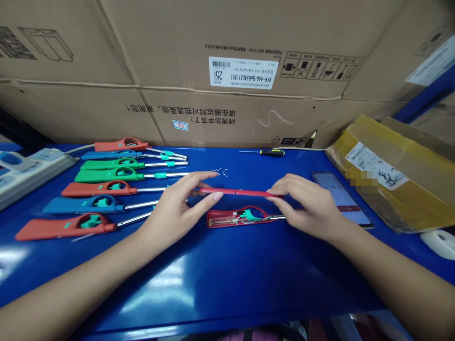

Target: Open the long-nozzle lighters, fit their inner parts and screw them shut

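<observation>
The smooth, glossy blue table [220, 279] is being backed by a creased cardboard carton [185, 61]. On the left, seven lighters [103, 174] are being kept in a rough row, their matte plastic bodies narrowing toward shiny metal tubes. A strip of plastic is being held out between two hands: its left end is being pinched by the left hand [177, 201], its right end by the right hand [309, 203], thumbs opposed to fingers. Nearer the wearer, an open red lighter [222, 220] is being left lying on the table, its hollow shell being filled by small parts. The strip, a slim red cover [245, 192], is being seen edge-on, apart from that shell; it is probably best being held level, with light, equal pressure so that it is not being bent, and the curved green trigger [250, 214] is best being left unbrushed by knuckles.
</observation>
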`<state>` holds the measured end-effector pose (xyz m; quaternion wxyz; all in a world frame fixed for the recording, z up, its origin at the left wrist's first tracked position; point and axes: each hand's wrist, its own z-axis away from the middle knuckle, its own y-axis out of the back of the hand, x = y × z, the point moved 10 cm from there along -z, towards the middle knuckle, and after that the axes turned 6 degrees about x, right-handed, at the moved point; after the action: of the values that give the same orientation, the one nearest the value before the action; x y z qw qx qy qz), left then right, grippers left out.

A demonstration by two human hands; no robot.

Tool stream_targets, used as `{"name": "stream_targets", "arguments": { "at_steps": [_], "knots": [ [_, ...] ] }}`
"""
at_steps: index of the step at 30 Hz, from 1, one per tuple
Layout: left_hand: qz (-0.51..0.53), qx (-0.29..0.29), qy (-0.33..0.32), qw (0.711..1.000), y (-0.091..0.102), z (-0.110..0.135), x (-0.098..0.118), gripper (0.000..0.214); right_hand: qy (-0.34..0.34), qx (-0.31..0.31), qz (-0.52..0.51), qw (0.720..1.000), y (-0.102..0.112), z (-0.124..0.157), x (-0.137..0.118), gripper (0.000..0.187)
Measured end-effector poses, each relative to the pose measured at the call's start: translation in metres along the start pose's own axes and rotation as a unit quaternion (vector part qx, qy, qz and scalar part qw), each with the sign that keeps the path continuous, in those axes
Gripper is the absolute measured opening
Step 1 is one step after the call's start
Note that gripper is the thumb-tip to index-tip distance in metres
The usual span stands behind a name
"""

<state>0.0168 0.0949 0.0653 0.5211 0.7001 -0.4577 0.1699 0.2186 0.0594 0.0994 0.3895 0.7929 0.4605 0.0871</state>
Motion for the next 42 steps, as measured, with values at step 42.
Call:
{"name": "stream_targets", "arguments": {
  "at_steps": [42],
  "knots": [
    [-0.067, -0.131, -0.193, 0.97, -0.043, 0.027, 0.025, 0.032, -0.158, -0.223, -0.105, 0.956, -0.057, 0.02, 0.018, 0.023]
  ]
}}
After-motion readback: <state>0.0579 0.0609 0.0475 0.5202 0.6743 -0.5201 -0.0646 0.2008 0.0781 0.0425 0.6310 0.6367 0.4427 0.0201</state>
